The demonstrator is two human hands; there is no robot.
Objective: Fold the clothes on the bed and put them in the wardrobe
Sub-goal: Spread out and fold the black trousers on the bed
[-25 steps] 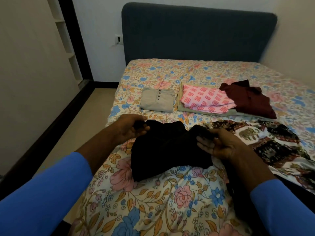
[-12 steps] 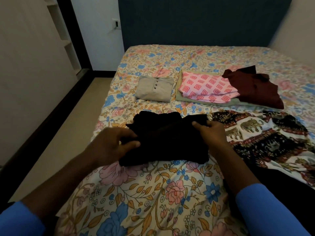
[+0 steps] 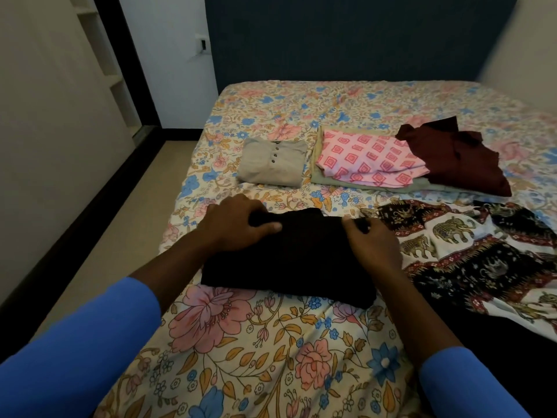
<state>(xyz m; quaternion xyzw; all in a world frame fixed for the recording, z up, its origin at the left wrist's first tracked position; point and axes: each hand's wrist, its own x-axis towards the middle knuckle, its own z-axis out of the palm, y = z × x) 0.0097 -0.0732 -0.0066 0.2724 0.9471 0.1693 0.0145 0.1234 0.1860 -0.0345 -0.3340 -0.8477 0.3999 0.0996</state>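
Fingers [image 3: 360, 227] around black garment [image 3: 301, 260], far edge

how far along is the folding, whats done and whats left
Done: the beige buttoned top and the pink patterned garment lie folded further up the bed. In hand: both the left hand and right hand grip the far edge of the black garment, mostly folded. Left: the maroon garment looks crumpled, the elephant-print cloth lies spread out, and everything seen sits on the bed, not in a wardrobe.
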